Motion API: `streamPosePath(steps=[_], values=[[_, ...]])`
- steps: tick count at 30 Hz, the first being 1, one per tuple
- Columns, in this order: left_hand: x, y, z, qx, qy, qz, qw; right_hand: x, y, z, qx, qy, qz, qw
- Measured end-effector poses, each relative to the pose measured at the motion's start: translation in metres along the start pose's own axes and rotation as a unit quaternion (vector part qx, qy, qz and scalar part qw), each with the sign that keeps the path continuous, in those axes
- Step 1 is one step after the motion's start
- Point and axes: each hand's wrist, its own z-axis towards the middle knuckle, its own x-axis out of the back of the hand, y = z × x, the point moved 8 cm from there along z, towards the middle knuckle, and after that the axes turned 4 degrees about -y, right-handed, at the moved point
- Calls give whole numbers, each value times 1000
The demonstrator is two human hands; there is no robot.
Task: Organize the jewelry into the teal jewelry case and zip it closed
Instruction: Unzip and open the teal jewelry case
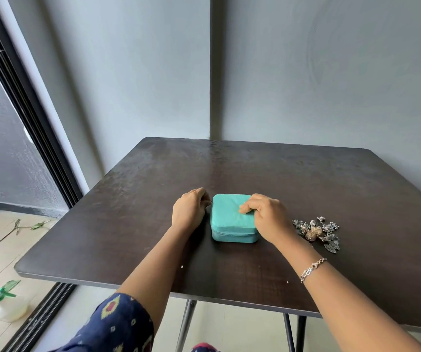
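Jewelry pile point(317, 231) right of closed case point(232, 219); right hand point(267, 214) between.

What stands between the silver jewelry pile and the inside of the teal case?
The square teal fabric jewelry case is shut: its lid is down, and the right hand holds it from above. This hand also lies between the case and the heap of silver and gold jewelry. The lid must open first.
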Motion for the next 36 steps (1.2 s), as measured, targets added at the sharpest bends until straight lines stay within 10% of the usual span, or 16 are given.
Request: streamPosePath(steps=[16,22,27,36], values=[[-18,8,19,-36,-24,-126,991,-1,0,0,-13,-8,14,1000],[-24,9,-20,0,-145,-423,894,1,-3,-3,2,-19,12,1000],[-38,18,-46,-13,-293,-311,904,1,-1,-3,-4,-37,-1,999],[-40,9,-43,-10,-236,-187,953,-7,-2,-11,20,-179,-47,983]])
